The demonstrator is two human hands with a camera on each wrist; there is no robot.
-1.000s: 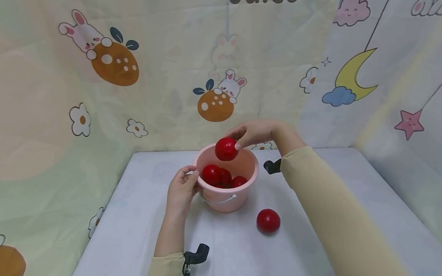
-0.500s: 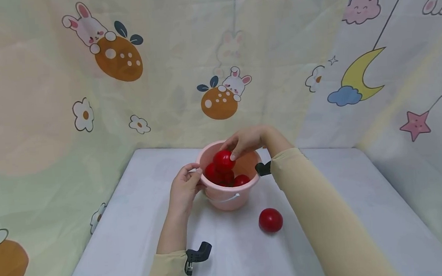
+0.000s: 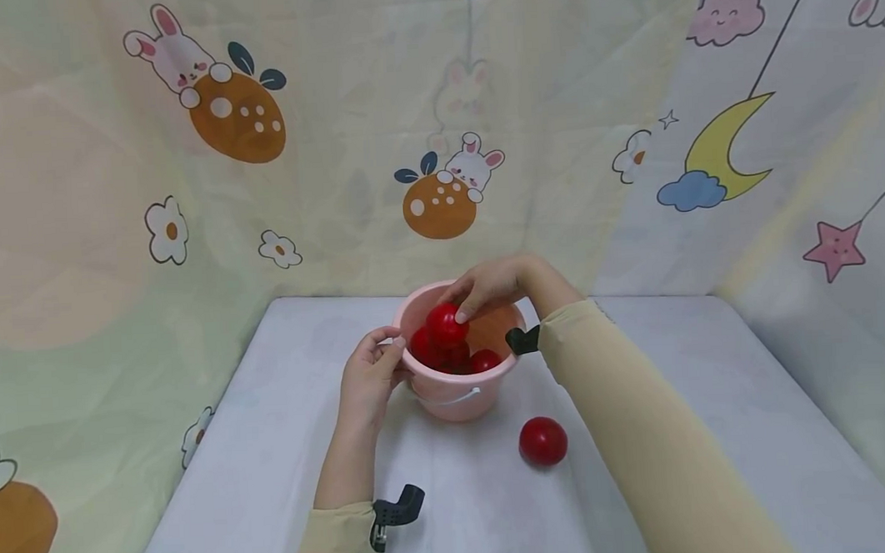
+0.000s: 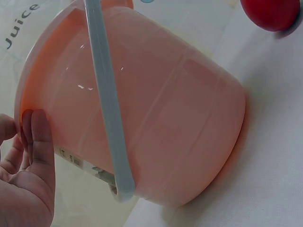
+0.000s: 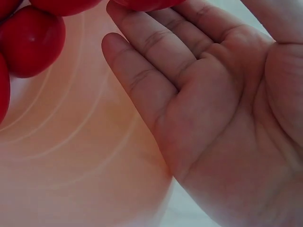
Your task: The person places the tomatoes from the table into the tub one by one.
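Observation:
A pink bucket point(image 3: 437, 398) with a pale handle point(image 4: 108, 104) stands upright on the white table. My left hand point(image 3: 367, 374) grips the bucket's rim at its left side, thumb on one side and fingers on the other. Inside the mouth of the bucket, my right hand point(image 3: 491, 287) pinches a shiny round red ball point(image 3: 443, 325) between thumb and fingers. Below it several similar red balls point(image 3: 484, 360) lie in the bucket; the right wrist view shows some of these red balls point(image 5: 34, 40) near the fingertips. The held ball is mostly cut off there.
One more red ball point(image 3: 543, 442) lies on the table point(image 3: 469, 501), in front and to the right of the bucket. A printed cloth backdrop point(image 3: 346, 148) rises behind the table and along its sides. Small black mounts sit at both wrists.
My right hand has lowered the held red ball from above the rim into the bucket, close over the other balls. My left hand keeps its grip on the rim.

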